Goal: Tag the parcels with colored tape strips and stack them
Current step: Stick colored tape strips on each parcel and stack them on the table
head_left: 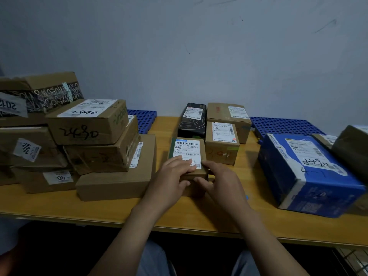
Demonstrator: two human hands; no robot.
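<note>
A small brown parcel with a white shipping label lies in the middle of the wooden table. A green tape strip runs along its left edge. My left hand rests on its near left corner, fingers on the label. My right hand presses against its near right side, fingers curled over the front face. Both hands grip the parcel. Behind it stand a black parcel and two brown parcels. A small blue tape bit lies on the table by my right wrist.
A tall stack of brown cartons fills the left, resting on a flat brown box. A big blue box and a dark wrapped parcel sit at the right. Blue perforated pallets lie against the wall.
</note>
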